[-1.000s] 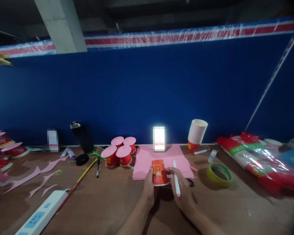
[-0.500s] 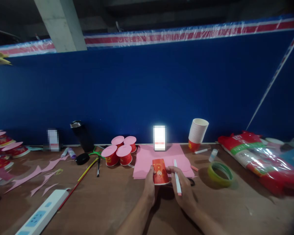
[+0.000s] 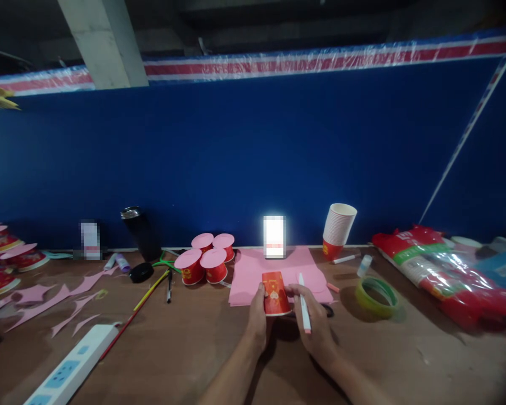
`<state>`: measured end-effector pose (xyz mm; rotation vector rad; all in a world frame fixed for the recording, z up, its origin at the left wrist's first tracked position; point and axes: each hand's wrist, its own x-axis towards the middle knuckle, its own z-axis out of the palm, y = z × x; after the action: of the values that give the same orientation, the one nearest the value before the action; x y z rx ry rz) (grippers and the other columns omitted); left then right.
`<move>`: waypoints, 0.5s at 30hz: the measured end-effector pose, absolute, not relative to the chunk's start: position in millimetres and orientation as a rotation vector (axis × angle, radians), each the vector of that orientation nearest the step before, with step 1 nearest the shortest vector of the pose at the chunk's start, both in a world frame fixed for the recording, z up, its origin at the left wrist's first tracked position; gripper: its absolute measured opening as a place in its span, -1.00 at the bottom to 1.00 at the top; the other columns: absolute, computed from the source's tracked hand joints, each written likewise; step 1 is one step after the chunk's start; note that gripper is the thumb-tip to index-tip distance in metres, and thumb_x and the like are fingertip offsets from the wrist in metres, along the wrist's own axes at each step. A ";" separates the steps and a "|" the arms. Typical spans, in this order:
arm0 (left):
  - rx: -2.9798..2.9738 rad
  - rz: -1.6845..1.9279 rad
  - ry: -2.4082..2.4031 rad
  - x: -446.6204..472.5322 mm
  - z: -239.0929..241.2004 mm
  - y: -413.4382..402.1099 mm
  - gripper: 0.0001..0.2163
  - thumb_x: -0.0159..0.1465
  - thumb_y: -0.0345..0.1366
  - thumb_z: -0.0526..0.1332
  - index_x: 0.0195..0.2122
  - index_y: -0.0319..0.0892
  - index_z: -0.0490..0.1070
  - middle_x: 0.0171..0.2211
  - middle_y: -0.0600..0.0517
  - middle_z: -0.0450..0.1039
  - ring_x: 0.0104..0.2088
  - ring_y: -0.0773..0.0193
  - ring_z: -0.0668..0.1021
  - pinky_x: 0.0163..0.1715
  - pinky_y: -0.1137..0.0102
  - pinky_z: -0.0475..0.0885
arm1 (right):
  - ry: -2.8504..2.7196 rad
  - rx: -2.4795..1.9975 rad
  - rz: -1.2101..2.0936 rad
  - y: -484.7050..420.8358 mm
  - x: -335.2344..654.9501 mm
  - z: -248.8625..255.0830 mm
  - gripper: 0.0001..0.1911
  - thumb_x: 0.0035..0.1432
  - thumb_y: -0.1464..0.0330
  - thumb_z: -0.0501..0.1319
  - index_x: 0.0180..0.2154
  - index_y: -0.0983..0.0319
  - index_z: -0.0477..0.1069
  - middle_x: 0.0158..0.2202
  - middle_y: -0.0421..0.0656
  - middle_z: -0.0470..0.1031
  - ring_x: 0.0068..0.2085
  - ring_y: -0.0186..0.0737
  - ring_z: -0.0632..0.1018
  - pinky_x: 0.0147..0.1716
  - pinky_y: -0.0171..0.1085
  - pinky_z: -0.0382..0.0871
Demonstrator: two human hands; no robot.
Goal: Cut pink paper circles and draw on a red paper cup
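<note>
Upside down over the table, a red paper cup with gold print is gripped along its left side by my left hand. My right hand is closed around a white marker with a pinkish lower end, and its fingertips reach the cup's right side. Just behind the cup lies a stack of pink paper. To the left of it stand several red cups topped with pink paper discs. A dark loop, partly hidden, shows behind my right hand.
At the right are a tall stack of paper cups, a roll of tape and a red plastic pack of cups. A black tumbler, pink paper scraps and a white power strip occupy the left. A blue partition rises behind.
Both hands keep nearly the same hold on cup and marker. The view has shifted slightly. At the far left, a pink paper piece now lies lower and farther right, among the scraps.
</note>
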<state>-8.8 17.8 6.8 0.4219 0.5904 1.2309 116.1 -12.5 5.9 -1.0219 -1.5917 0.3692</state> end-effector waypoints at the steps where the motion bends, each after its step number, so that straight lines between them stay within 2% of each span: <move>1: 0.416 1.227 0.591 -8.7 7.1 17.7 -0.58 0.18 -0.03 0.17 -0.19 -0.35 0.42 -0.25 -0.20 0.53 -0.22 0.04 0.58 -0.06 0.15 0.39 | -1.596 -1.018 0.369 -12.6 116.0 6.1 -0.69 0.27 0.32 -0.01 -0.01 0.22 0.32 -0.06 0.02 0.44 -0.09 -0.07 0.51 -0.13 -0.14 0.45; 15: 0.402 1.188 0.599 -9.6 9.5 16.5 -0.54 0.15 0.01 0.18 -0.18 -0.36 0.42 -0.22 -0.23 0.52 -0.21 0.01 0.57 -0.09 0.16 0.40 | -1.598 -1.044 0.334 -13.1 115.8 8.5 -0.70 0.27 0.31 -0.02 -0.03 0.22 0.33 -0.09 -0.01 0.47 -0.12 -0.10 0.53 -0.17 -0.19 0.46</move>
<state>-9.6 16.5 9.5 0.4022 0.5990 1.1875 115.8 -13.1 8.5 -1.0438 -1.5977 0.3335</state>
